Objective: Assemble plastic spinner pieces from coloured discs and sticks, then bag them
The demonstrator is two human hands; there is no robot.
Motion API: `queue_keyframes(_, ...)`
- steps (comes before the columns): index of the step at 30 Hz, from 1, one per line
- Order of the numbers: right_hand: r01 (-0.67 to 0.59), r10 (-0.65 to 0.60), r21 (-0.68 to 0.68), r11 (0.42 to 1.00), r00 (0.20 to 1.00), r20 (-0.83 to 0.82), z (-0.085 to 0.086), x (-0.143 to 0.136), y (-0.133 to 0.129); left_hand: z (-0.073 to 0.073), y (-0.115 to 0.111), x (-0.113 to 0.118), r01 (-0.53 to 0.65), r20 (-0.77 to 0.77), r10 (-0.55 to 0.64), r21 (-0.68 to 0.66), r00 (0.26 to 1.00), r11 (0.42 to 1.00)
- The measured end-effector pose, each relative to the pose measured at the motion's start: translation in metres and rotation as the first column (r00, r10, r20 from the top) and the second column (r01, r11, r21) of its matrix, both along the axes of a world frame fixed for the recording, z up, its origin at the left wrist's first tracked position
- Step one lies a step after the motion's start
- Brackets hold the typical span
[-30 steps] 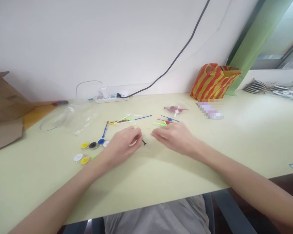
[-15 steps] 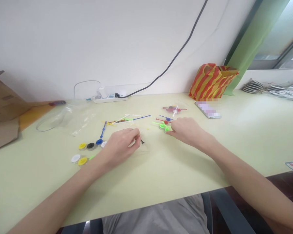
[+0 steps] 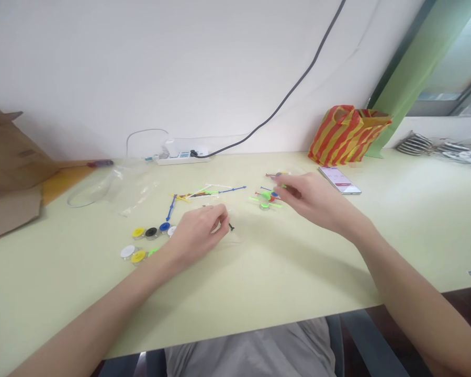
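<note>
My left hand [image 3: 200, 228] rests on the table, thumb and fingers pinched together on a thin black plastic bar [image 3: 231, 226]; the fingers hide its middle. My right hand [image 3: 314, 196] is raised above the table with its fingertips closed on a bright green plastic piece with a round disc [image 3: 266, 196] and a thin arm, partly covered by the fingers. Below it lies another green disc-and-bar piece [image 3: 264, 206]. A blue disc-and-bar piece [image 3: 274, 194] and a red one lie close by.
Clear cups with coloured caps, such as a black one [image 3: 151, 232], lie left of my left hand. Loose coloured bars [image 3: 171, 208] lie beyond it. A clear bag [image 3: 129, 183], power strip [image 3: 184, 158], phone [image 3: 340, 180] and striped bag [image 3: 339, 136] are farther back.
My right hand has risen off the table and moved slightly away from me, lifting one green disc piece from beside the other. My left hand keeps its pinch. The view has shifted slightly.
</note>
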State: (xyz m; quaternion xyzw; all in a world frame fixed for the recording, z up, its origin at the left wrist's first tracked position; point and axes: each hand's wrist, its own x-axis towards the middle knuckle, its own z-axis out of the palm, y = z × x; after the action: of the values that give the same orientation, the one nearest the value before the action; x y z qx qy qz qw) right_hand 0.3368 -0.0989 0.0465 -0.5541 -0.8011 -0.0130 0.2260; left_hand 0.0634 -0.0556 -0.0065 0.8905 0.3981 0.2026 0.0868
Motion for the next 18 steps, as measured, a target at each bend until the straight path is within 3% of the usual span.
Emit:
queue_keyframes(3, -0.182, 0.186, 0.056, 0.982, 0.98, -0.073, -0.002, -0.008, -0.004, -0.001, 0.001, -0.001, -0.022, 0.057, 0.024, -0.041, 0.998, 0.999)
queue_keyframes(7, -0.326, 0.311, 0.118, 0.938, 0.942, 0.129, -0.024, -0.025, -0.002, -0.002, 0.0, 0.0, 0.012, 0.118, -0.002, -0.079, 0.993, 0.997)
queue_keyframes(13, -0.325, 0.234, 0.109, 0.939, 0.841, 0.487, -0.055, -0.053, 0.001, -0.001, -0.006, 0.001, 0.094, 0.198, -0.062, -0.157, 0.978, 0.983)
queue_keyframes(18, -0.156, 0.109, 0.05, 0.987, 0.853, 0.511, -0.056, -0.066, -0.005, 0.001, -0.011, 0.004, 0.171, 0.244, -0.12, -0.199, 0.962, 0.965)
